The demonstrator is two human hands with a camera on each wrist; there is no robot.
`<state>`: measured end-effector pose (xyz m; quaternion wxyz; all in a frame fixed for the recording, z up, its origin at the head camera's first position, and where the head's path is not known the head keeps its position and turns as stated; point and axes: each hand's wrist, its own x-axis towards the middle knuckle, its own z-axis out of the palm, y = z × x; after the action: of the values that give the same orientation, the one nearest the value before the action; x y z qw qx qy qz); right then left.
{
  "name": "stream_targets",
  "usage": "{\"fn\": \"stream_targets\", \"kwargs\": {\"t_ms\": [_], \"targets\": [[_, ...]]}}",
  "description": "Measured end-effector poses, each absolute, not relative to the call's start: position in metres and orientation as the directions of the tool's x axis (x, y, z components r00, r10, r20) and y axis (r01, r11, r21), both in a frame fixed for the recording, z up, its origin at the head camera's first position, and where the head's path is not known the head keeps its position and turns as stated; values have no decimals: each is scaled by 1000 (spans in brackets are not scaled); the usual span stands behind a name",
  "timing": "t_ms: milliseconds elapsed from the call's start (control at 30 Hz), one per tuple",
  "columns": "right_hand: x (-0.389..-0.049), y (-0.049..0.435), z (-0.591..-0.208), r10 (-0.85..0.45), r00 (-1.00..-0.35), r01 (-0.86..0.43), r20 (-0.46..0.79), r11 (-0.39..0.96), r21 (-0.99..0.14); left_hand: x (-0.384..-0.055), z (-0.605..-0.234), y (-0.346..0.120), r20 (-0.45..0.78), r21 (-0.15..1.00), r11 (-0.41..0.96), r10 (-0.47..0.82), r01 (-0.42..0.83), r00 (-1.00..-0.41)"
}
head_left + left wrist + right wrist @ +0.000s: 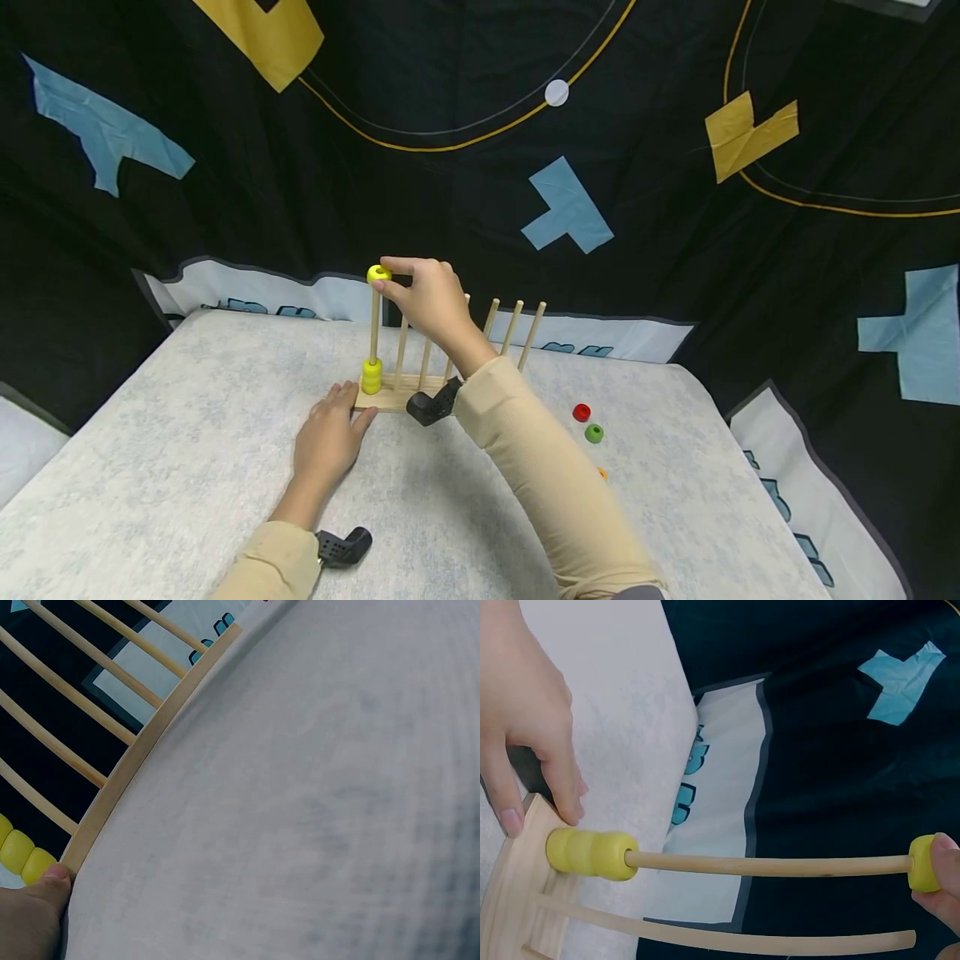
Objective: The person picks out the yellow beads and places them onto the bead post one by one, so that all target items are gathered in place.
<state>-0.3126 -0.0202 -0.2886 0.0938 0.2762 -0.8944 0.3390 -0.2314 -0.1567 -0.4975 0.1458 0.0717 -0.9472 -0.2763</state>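
Note:
A wooden peg rack [392, 398] with several upright pegs stands on the table. My left hand [327, 439] grips its left end, thumb [56, 876] at the front side and fingers at the back. Yellow beads [592, 853] are stacked at the foot of the leftmost peg [772, 865]. At that peg's top, my right hand [429, 302] pinches another yellow bead [378, 273] between thumb and fingers. This bead [922, 864] meets the peg's tip; whether the tip is inside its hole is hidden. My right hand and forearm cover part of the other pegs.
Right of the rack lie a red bead [581, 412], a green bead [594, 433] and an orange bead [602, 473], the last partly behind the right sleeve. A black cloth [450, 208] with tape pieces hangs behind the table [187, 433].

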Motion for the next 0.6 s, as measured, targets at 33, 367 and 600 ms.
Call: {"fn": "stream_targets", "kwargs": {"t_ms": [33, 367, 600], "targets": [[-313, -20, -289, -429, -831, -556, 355, 620, -553, -231, -497, -156, 235, 545, 837, -216, -56, -948], [-314, -23, -290, -429, -842, -540, 328, 654, -530, -232, -499, -157, 237, 546, 836, -217, -54, -947], [-315, -24, -293, -430, -844, -537, 321, 656, -531, -233, -501, -158, 248, 543, 838, -217, -50, -944]]}}
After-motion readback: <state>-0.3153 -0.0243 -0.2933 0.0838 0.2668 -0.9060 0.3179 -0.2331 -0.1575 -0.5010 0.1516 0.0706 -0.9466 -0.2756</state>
